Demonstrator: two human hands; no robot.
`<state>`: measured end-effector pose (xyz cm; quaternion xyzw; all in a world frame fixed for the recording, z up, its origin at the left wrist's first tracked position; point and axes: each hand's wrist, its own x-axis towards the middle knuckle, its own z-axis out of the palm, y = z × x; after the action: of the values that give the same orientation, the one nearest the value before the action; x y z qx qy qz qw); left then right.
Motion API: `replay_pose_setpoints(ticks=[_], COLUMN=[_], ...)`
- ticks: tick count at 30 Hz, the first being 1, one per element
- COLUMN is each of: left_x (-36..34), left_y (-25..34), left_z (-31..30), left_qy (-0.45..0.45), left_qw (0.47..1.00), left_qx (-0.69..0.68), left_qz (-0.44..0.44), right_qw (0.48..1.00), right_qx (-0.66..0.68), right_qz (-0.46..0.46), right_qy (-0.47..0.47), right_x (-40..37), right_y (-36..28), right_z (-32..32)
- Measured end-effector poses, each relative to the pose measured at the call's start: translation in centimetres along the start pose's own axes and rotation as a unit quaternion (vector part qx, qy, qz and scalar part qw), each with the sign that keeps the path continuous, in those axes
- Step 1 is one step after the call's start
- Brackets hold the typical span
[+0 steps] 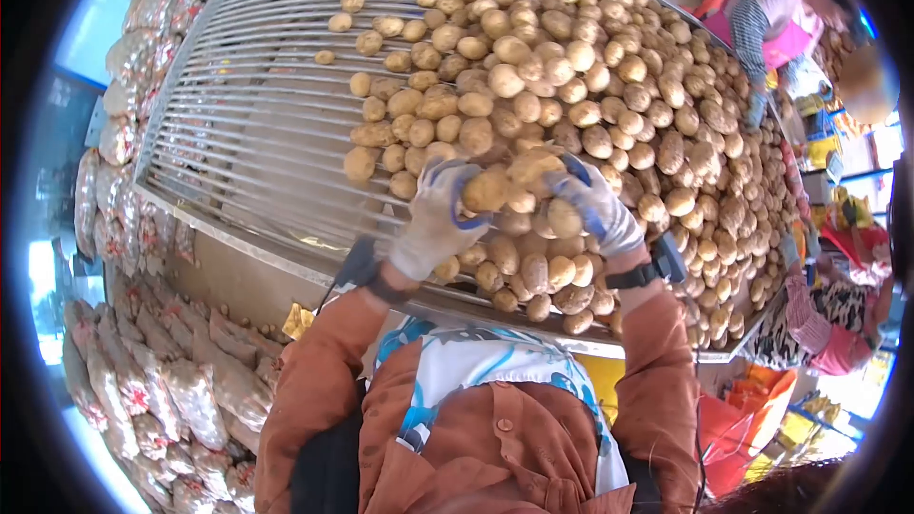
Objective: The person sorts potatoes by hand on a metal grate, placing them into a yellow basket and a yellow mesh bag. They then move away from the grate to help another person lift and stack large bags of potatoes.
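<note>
While the left hand (426, 224) grips one potato (486, 190) and the right hand (609, 214) curls around another, above the slatted counter (228, 233), handling seems underway; moving on calls for steady fingers.

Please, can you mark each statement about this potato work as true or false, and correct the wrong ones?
1. The left hand and the right hand both wear gloves. True.
2. The left hand is empty. False: it holds a potato.
3. The pile of potatoes lies on a rack of parallel bars. True.
4. The part of the rack with bars exposed is at the right of the picture. False: it is at the left.
5. The person's long sleeves are bright green. False: the sleeves are reddish brown.
6. Filled sacks lie at the left, outside the rack. True.
</note>
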<state>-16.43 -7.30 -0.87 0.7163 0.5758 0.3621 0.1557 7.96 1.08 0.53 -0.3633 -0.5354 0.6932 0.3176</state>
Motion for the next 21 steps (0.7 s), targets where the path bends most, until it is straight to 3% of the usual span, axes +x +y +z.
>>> replay_pose_setpoints(ticks=[1,2,3,4,6,8,10,11,12,13,14,16,18,20,21], left_x=[-1.1,-1.2,-0.7,-0.4,-1.0,-2.0,-2.3,-2.5,-2.8,-3.2,-3.5,-4.2,-4.7,-5.6,-6.0], left_y=[-0.3,1.7,4.3,6.1,5.6,6.5,8.0,9.3,10.8,12.3,13.7,15.9,16.9,18.7,20.4], left_z=[1.1,0.8,-0.2,-0.6,2.2,4.5,6.4,7.0,7.5,7.7,8.1,9.2,10.5,11.8,11.7], left_qy=[-0.046,-0.056,-0.09,-0.123,-0.175,-0.242,-0.287,-0.294,-0.3,-0.31,-0.325,-0.32,-0.354,-0.315,-0.347], left_qw=[0.942,0.942,0.84,0.692,0.724,0.384,0.381,0.37,0.358,0.452,0.45,0.663,0.653,0.827,0.784], left_qx=[-0.292,-0.295,-0.496,-0.666,-0.632,-0.841,-0.82,-0.817,-0.813,-0.764,-0.758,-0.635,-0.634,-0.463,-0.503], left_qz=[-0.157,-0.15,-0.202,-0.248,-0.215,-0.296,-0.316,-0.332,-0.347,-0.341,-0.343,-0.234,-0.213,-0.044,-0.106], right_qw=[0.999,0.998,0.972,0.907,0.87,0.854,0.841,0.929,0.933,0.921,0.907,0.899,0.861,0.839,0.836], right_qx=[0.021,0.04,0.234,0.42,0.491,0.501,0.526,0.319,0.309,0.348,0.386,0.39,0.458,0.498,0.514], right_qz=[-0.024,-0.05,-0.009,0.027,0.005,0.025,0.043,-0.042,-0.045,-0.049,-0.053,-0.052,-0.108,-0.125,-0.129], right_qy=[0.014,0.028,0.022,0.011,0.04,0.14,0.119,0.181,0.179,0.171,0.161,0.193,0.192,0.178,0.143], right_x=[-2.1,-4.2,-6.2,-7.9,-10.6,-12.8,-16.1,-17.5,-18.1,-20.1,-21.8,-24.3,-26.3,-28.8,-29.8], right_y=[2.8,5.3,3.6,2.0,2.2,2.2,4.2,6.4,7.2,7.7,4.9,4.4,5.6,6.5,8.1], right_z=[-1.5,-2.8,-1.9,-0.6,0.0,0.1,-1.0,-1.3,-1.7,-2.1,-1.2,-0.9,-1.6,-1.9,-2.2])
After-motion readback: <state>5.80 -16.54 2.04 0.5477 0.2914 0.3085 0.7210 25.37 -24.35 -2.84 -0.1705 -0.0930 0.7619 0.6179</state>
